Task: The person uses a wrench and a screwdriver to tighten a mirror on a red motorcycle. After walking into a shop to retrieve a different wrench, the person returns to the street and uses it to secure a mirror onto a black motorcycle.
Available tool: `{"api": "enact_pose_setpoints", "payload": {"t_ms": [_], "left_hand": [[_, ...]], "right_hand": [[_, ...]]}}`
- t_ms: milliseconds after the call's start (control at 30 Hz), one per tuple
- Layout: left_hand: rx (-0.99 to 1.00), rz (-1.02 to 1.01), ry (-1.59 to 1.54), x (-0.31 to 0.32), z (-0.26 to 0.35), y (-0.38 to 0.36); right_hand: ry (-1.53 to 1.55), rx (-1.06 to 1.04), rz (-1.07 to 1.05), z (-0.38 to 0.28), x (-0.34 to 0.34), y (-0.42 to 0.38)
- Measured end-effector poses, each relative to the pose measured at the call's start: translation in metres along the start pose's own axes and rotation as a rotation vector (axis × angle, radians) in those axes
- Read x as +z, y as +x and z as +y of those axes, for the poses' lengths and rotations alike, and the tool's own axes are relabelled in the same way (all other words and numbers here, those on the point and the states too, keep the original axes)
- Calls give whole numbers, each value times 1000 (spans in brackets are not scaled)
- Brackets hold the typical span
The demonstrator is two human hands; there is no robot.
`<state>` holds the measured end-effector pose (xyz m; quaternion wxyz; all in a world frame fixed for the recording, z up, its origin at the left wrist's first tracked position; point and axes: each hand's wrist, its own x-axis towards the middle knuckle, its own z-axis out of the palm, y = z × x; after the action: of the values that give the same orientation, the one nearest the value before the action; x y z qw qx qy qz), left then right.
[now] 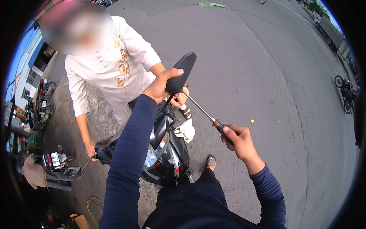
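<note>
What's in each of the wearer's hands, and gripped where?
Left hand: the black mirror housing, by its lower part, thumb pressed over the shell. Right hand: the screwdriver, by its handle.

Mirror (181, 71) in left hand (157, 87), screwdriver (217, 124) in right (239, 142).

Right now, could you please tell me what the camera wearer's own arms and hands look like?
Both arms wear long, plain dark-blue sleeves. The left sleeve lies fairly smooth and ends near the wrist; the right sleeve is bunched into ribbed wrinkles. The left hand and right hand are bare, with no gloves. No marking shows on either sleeve.
</note>
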<state>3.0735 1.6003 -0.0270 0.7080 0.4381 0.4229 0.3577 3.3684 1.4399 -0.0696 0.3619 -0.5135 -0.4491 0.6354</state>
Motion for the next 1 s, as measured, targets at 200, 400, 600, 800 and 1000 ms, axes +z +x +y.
{"api": "enact_pose_setpoints", "payload": {"t_ms": [200, 400, 600, 800, 1000], "left_hand": [[26, 32, 20, 7, 2, -8], [-20, 45, 40, 6, 2, -4], [2, 18, 30, 3, 3, -1], [-33, 28, -7, 4, 3, -2], [-25, 15, -38, 4, 1, -4]], "right_hand": [[-1039, -880, 379, 7, 3, 2], [-586, -490, 161, 3, 8, 4], [-82, 9, -97, -20, 1, 2], [-1100, -774, 306, -9, 18, -4], [-615, -451, 16, -14, 0, 0]]}}
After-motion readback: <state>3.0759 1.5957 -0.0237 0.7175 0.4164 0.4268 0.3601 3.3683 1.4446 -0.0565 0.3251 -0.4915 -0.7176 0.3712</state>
